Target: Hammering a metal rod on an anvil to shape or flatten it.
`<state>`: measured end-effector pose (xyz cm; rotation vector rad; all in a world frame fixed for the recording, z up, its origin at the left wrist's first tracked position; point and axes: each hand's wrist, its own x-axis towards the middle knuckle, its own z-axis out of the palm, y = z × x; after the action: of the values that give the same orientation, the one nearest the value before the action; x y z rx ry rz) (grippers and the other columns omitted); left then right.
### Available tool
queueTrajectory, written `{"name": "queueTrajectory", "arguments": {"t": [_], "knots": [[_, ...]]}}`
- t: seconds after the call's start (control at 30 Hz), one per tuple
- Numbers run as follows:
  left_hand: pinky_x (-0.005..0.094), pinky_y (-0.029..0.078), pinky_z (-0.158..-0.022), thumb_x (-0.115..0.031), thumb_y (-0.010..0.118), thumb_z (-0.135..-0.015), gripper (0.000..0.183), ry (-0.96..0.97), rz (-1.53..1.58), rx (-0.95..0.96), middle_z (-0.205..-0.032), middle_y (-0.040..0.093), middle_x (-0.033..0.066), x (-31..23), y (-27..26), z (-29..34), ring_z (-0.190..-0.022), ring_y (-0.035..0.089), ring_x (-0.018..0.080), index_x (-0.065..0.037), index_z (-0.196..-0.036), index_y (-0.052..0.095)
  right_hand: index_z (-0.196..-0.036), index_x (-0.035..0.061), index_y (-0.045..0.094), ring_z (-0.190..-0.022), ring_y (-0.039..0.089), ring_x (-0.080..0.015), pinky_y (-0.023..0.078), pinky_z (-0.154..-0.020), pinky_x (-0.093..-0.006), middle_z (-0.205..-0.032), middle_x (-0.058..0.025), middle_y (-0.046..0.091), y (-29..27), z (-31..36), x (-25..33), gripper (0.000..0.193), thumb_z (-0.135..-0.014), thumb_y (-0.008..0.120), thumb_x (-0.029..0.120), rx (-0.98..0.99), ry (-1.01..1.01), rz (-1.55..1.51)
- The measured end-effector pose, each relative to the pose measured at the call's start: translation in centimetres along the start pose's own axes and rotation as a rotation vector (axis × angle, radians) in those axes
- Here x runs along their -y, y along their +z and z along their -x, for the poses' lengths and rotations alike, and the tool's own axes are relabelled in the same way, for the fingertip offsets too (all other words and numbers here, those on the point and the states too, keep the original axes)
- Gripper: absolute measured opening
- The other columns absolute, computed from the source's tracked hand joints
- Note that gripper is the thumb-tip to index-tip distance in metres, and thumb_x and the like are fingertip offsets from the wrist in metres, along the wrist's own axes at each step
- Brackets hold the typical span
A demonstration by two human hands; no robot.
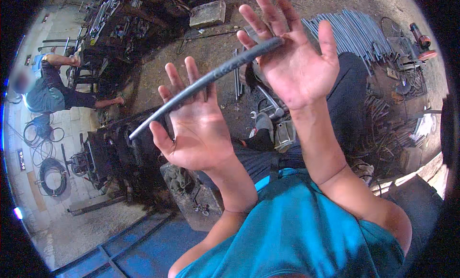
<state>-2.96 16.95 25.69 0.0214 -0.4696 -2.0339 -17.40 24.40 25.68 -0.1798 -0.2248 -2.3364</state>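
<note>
A dark grey metal rod lies slantwise across both my upturned hands. Its left end tapers to a bright, bare tip, and raised marks run along its darker part. My left hand is open, palm up, with the rod resting across its fingers and the thumb spread away. Higher and to the right, my right hand is also open, its fingers stretched apart. The rod's thicker end lies at the base of those fingers. Neither hand closes round the rod. Dirt darkens the fingers.
Many thin metal rods lie side by side at the far right, near an angle grinder. A wrench is by my foot. A stone block lies far off. At left, another person sits near machinery and coiled cable.
</note>
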Motion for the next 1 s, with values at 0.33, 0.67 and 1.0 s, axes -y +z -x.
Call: {"name": "queueTrajectory", "arguments": {"t": [0.33, 0.67, 1.0], "knots": [[0.0404, 0.048, -0.079, -0.019, 0.048, -0.099, 0.019, 0.047, -0.427, -0.107, -0.089, 0.053, 0.0066, -0.7, -5.8, -1.6, -0.073, 0.053, 0.0191, -0.003, -0.109, 0.051, -0.108, -0.0021, 0.059, -0.104, 0.063, -0.0333, 0.048, -0.089, -0.0440, -0.114, -0.0225, 0.066, -5.7, -1.6, 3.6, 0.041, -0.096, 0.045, 0.034, -0.239, -0.081, 0.552], [0.0238, 0.028, -0.038, -0.022, 0.057, -0.095, 0.018, -0.383, -1.123, -0.520, -0.066, 0.050, -0.0016, 2.4, -16.7, -4.0, -0.043, 0.039, 0.0062, -0.004, -0.095, 0.062, -0.096, 0.0053, 0.059, -0.077, 0.066, -0.0201, 0.051, -0.070, -0.0329, -0.087, -0.0126, 0.069, -13.1, -1.3, -0.3, 0.022, -0.094, 0.053, 0.027, -0.276, 0.010, 0.928], [0.0324, 0.052, -0.071, -0.026, 0.057, -0.092, 0.036, -0.041, -1.588, -0.346, -0.093, 0.071, 0.0126, 0.2, -29.8, -14.6, -0.078, 0.066, 0.0195, 0.003, -0.113, 0.062, -0.095, 0.0053, 0.058, -0.065, 0.064, -0.0181, 0.050, -0.059, -0.0319, -0.081, -0.0097, 0.068, -21.6, 0.2, 0.9, 0.023, -0.094, 0.054, 0.028, -0.628, 0.339, 0.917]]}}
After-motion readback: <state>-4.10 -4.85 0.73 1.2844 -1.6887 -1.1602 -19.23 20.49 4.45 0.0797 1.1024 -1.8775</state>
